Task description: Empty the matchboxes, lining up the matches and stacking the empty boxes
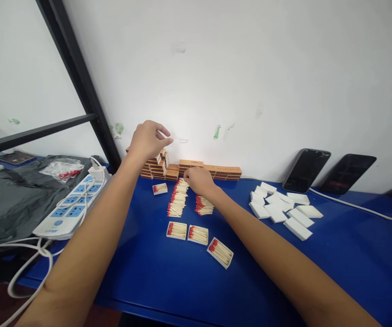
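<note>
My left hand (150,140) hovers above a stepped stack of matchboxes (156,168) by the wall. Its thumb and fingers are apart, and nothing shows between them. My right hand (200,180) has its fingers curled at the far end of a long pile of red-tipped matches (178,200); whatever they pinch is hidden. Under my right wrist lies a second, shorter match pile (204,205). Three white matchbox trays filled with matches, a left one (176,230), a middle one (198,235) and a tilted right one (220,252), lie nearer me. Another filled tray (160,189) sits near the stack.
Several empty white trays (277,207) lie in a heap on the right of the blue table (168,281). Two phones (306,170) lean on the wall behind them, with a white cable. A row of matchboxes (223,172) lines the wall. At left lies a power strip (76,204).
</note>
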Demonstrator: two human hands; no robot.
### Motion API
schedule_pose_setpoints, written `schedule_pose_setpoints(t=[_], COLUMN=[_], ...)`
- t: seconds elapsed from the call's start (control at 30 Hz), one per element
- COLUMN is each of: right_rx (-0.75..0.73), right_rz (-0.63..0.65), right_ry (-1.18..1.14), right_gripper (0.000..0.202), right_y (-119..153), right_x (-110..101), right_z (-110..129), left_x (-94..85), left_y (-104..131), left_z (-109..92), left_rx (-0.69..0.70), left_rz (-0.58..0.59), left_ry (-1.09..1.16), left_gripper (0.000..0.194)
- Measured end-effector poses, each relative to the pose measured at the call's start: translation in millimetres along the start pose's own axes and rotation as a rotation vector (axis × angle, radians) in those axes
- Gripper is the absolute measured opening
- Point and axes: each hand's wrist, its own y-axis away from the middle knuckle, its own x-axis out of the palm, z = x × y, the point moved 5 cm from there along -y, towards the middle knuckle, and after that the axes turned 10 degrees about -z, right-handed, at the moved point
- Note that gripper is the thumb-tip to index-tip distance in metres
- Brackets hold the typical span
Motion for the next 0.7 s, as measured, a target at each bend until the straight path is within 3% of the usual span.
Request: schedule_pose_setpoints(t=[0.6,0.7], right_rx=[0.013,0.002], right_rz=[0.045,0.034], right_ry=[-0.038,-0.045], right_gripper=[0.015,0.016], right_y=[5.1,4.8], right_x=[-11.6,-9.1], right_z=[-11.8,-9.9], left_x=[-1.4,-1.3], left_y=[0.0,1.0], left_z=[-2.0,-0.4], left_rx=[0.010,0.035], left_rz=[0.005,0.153], left_ry=[-0.028,-0.096], left_gripper=[0.018,0.021])
